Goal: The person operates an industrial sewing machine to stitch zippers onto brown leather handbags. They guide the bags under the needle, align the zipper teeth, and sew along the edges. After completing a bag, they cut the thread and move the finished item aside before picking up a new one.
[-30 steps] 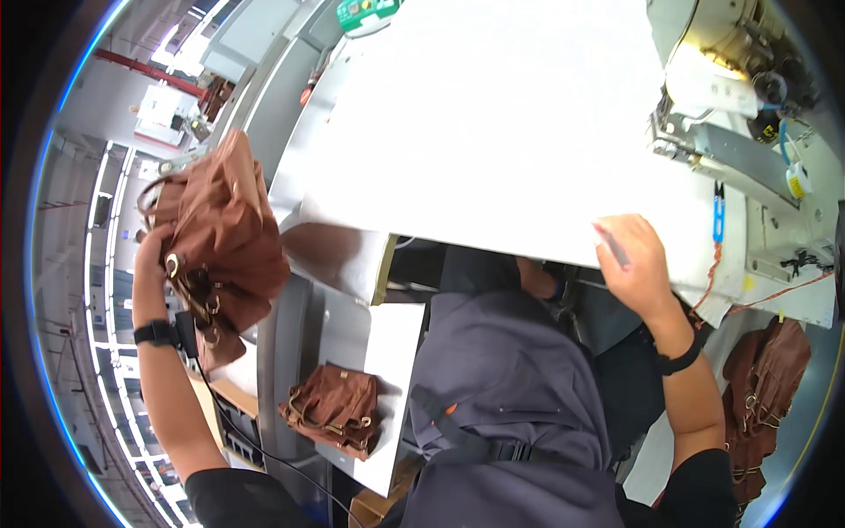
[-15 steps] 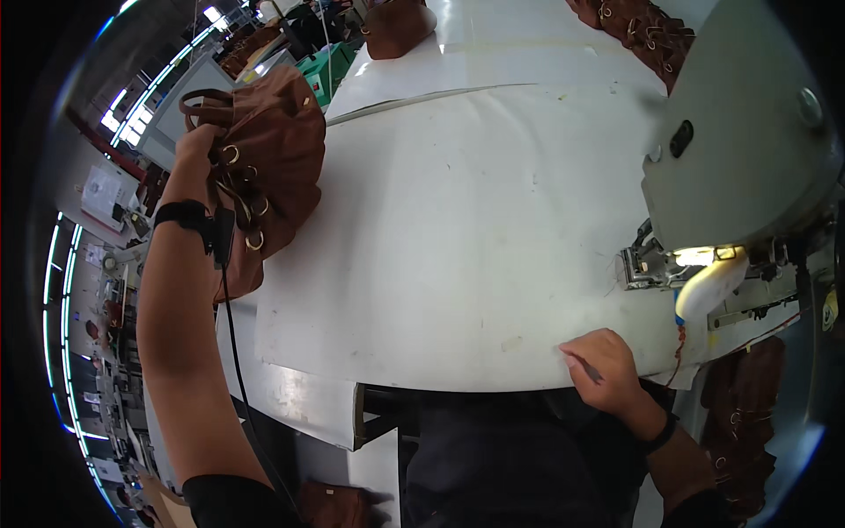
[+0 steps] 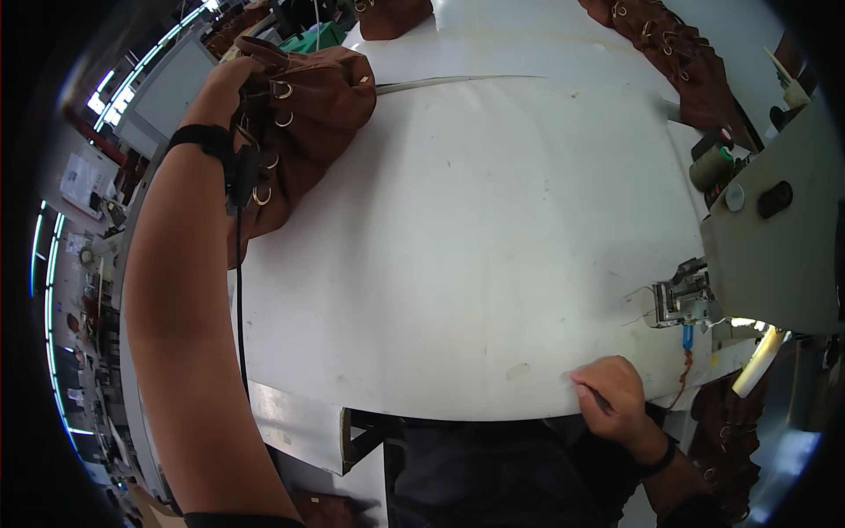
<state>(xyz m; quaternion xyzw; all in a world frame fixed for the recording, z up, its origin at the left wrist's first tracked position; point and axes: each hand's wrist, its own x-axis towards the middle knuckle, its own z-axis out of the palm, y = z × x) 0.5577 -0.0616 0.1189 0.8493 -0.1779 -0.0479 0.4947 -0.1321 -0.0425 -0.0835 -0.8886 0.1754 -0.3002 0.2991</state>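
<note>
1. Brown bag is at the upper left of the frame, by the left side of the big white counter, which fills the middle. I cannot tell if the counter carries any of the bag's weight.
2. Grey sewing machine stands at the right of the frame, well apart from the bag. Its hard metal parts could scratch, so a wide gap is good.
3. More brown bags lie in a row at the upper right, and another bag is at the top, near the held one. A slow, careful move should help the two not bump.
4. Left hand grips the bag up by its handle. The fingers are mostly hidden. The bag looks soft and floppy, so a firm, steady hold should work best.
5. Right hand is curled in a loose fist at the counter's front edge, lower right. I see nothing in it. It could help hold up the bag's bottom.
6. Black cable hangs from the left wrist. It could catch, so watch it.
7. Gold rings run down the bag's side. They could snag too.
</note>
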